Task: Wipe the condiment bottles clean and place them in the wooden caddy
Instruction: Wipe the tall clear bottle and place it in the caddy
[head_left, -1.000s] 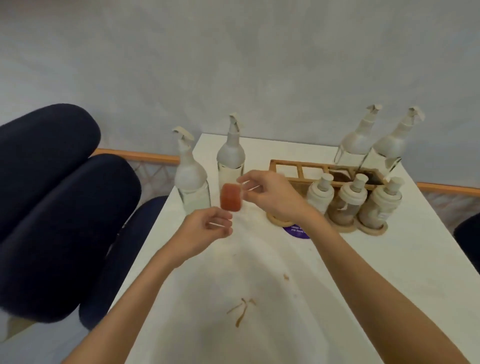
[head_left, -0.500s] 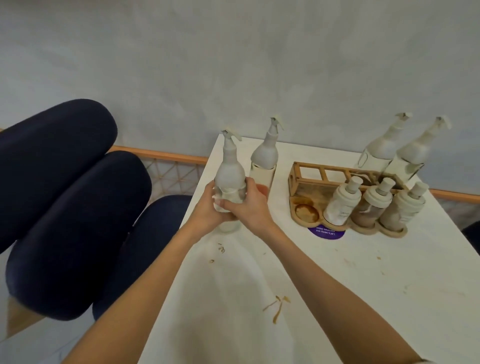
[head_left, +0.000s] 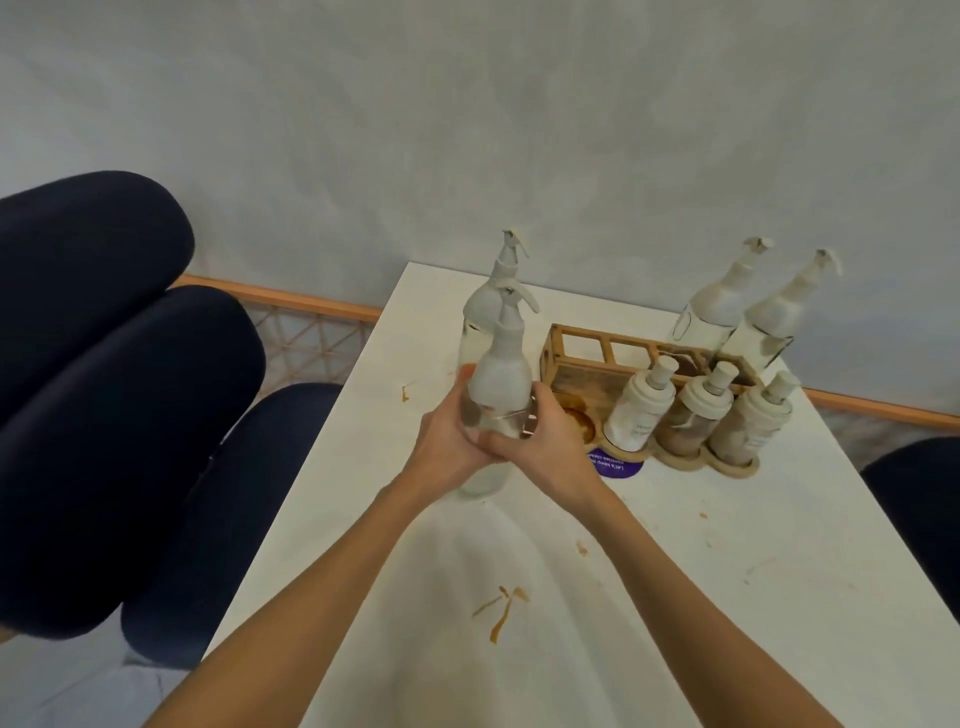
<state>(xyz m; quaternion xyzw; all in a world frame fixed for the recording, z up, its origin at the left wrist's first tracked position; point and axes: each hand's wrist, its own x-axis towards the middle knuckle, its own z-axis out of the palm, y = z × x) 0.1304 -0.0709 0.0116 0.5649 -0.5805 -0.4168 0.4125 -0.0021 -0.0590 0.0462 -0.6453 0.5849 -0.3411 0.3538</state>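
My left hand (head_left: 451, 441) and my right hand (head_left: 545, 441) both clasp the lower body of a tall clear pump bottle (head_left: 503, 364) with a white top, standing just left of the wooden caddy (head_left: 582, 358). A second tall pump bottle (head_left: 480, 306) stands right behind it. Three short bottles (head_left: 641, 410) sit in the caddy's front round holders; the leftmost holder (head_left: 579, 422) holds nothing and is stained brown. Two more tall pump bottles (head_left: 727, 306) stand behind the caddy on the right. No cloth shows in either hand.
The white table (head_left: 779, 571) carries brown sauce smears (head_left: 501, 608) near its front and small spots elsewhere. A purple round sticker (head_left: 615, 463) lies in front of the caddy. Dark blue padded chairs (head_left: 104, 389) stand to the left, and another dark seat (head_left: 919, 499) at the right edge.
A second ago my hands held a small orange piece between them. They then closed around the tall pump bottle, which now stands nearer the caddy, in front of the other bottle.
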